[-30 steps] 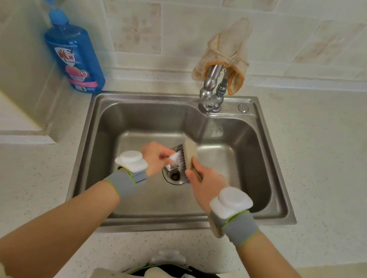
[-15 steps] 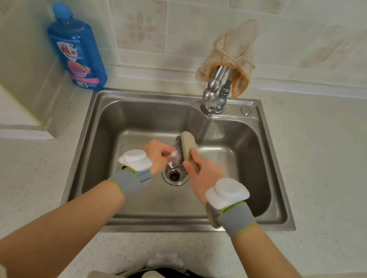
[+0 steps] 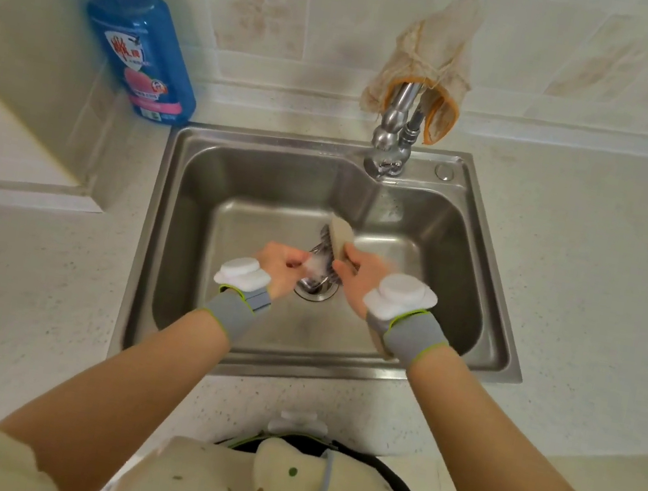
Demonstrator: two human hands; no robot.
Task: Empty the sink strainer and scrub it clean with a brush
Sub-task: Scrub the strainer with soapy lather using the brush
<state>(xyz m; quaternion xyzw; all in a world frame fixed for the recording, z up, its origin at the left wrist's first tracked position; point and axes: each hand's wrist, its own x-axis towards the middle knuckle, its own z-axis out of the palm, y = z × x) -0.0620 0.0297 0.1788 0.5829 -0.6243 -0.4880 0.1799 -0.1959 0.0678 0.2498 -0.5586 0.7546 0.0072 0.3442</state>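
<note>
Step in hand: scrubbing, judged from brush against strainer; emptying appears done, though blur hides any residue.
Left hand [image 3: 282,268]: fingers curled, pinching the sink strainer [image 3: 315,264] at the fingertips; the exact grip is blurred.
Right hand [image 3: 360,277]: closed round the lower end of the brush [image 3: 340,236]; wooden back turned up and right, dark bristles facing left onto the strainer.
Strainer position: held low inside the sink [image 3: 237,188], just above the drain [image 3: 320,293]; touching the bristles; its shape is too smeared to describe.
Technique advised: short strokes with the bristles square to the mesh; turn the strainer between strokes so rim and underside both meet the bristles; pinch the edge rather than the face, leaving the face free for the brush.
Placement advised: hold the work over the basin so loosened matter falls there, not onto the counter [image 3: 567,264].
Risk: a wet, small part held by fingertips may slip and drop toward the open drain; firm brush pressure raises that chance.
Water: none visible from the tap [image 3: 392,136], which carries a draped cloth [image 3: 432,49]; a rinse seems needed afterwards.
Nearby: blue soap bottle [image 3: 141,43] at the back left corner, well apart from both hands.
</note>
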